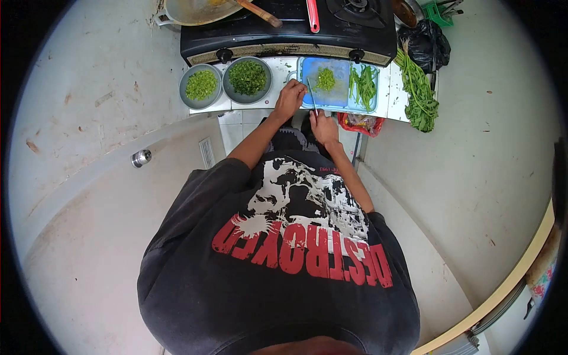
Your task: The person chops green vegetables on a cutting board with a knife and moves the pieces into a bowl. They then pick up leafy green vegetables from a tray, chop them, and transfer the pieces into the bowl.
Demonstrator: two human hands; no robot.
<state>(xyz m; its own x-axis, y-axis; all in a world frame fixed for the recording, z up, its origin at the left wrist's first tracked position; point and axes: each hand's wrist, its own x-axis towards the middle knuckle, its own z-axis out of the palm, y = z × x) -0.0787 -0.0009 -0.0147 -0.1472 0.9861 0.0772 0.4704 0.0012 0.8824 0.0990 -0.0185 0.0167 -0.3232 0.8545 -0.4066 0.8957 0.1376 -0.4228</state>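
My right hand (324,127) is wrapped round the handle of a knife (312,94), whose blade points away from me over the left side of the blue cutting board (339,96). My left hand (290,98) is closed, fingers together, at the board's left edge close to the blade; what it holds, if anything, is hidden. A small heap of chopped greens (325,78) lies on the board. To its right, uncut leafy greens (364,87) rest on the light blue tray (373,108) beneath.
Left of the board stand a bowl of pale chopped greens (201,85) and a bowl of darker chopped leaves (247,78). Behind is a black gas stove (266,35) with a pan (198,15). Leafy stalks (420,100) and a black plastic bag (427,47) lie at right.
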